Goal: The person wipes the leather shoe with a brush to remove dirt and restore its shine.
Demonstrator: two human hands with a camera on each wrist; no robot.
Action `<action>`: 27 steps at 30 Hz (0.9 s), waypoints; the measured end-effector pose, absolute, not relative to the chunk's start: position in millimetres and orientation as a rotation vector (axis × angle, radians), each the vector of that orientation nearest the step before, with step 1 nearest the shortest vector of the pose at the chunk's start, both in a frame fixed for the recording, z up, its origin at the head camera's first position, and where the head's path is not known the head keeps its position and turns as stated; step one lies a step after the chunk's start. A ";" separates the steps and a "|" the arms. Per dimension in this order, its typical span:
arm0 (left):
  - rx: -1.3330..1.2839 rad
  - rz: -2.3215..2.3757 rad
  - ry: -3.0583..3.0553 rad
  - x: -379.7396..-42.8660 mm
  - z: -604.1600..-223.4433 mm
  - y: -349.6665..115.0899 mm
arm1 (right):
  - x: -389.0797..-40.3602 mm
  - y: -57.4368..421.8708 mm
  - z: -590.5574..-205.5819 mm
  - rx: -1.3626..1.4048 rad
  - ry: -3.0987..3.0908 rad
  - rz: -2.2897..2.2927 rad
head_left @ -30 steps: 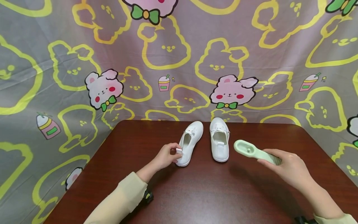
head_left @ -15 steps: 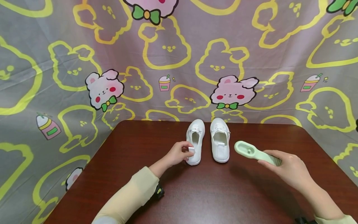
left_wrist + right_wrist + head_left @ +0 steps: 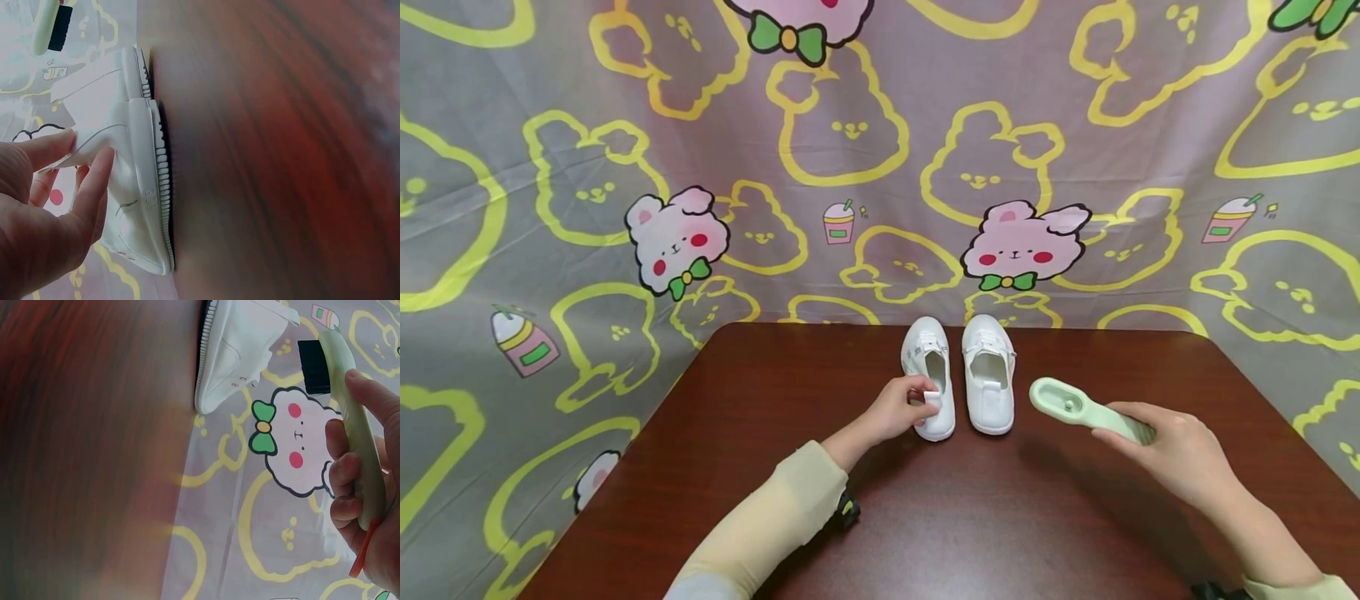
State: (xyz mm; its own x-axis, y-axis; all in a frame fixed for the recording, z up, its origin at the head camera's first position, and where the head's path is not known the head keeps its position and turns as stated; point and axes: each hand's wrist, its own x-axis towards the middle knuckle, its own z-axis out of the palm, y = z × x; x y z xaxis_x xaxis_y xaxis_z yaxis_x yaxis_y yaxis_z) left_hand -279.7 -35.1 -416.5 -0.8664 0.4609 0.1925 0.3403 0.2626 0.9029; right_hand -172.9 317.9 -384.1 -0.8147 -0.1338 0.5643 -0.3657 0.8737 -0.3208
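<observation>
Two white slip-on shoes stand side by side on the table, toes pointing away. My left hand (image 3: 898,408) pinches the heel edge of the left shoe (image 3: 943,423) between thumb and finger; the left wrist view shows its sole (image 3: 164,175) down by the tabletop. Just to its right, the other white shoe (image 3: 990,408) is untouched. In my right hand (image 3: 1180,450) is a pale green shoe brush (image 3: 1093,412), gripped by its handle and raised above the table. Black bristles (image 3: 314,367) face down from the brush head, which is apart from both shoes.
The dark red-brown table (image 3: 925,517) spreads out in front of and around the shoes. A grey curtain (image 3: 880,100) with cartoon rabbits and yellow outlines hangs behind and along both sides. An orange loop (image 3: 364,550) hangs at the brush handle's end.
My left hand has shifted right with the heel of the left shoe, turning it from slanted to nearly straight, closer beside the other shoe. The right hand and brush have hardly moved.
</observation>
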 end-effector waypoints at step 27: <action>0.918 1.658 2.545 -265.8 -395.6 -91.9 | -185.1 322.5 -384.5 0.369 -2.616 0.712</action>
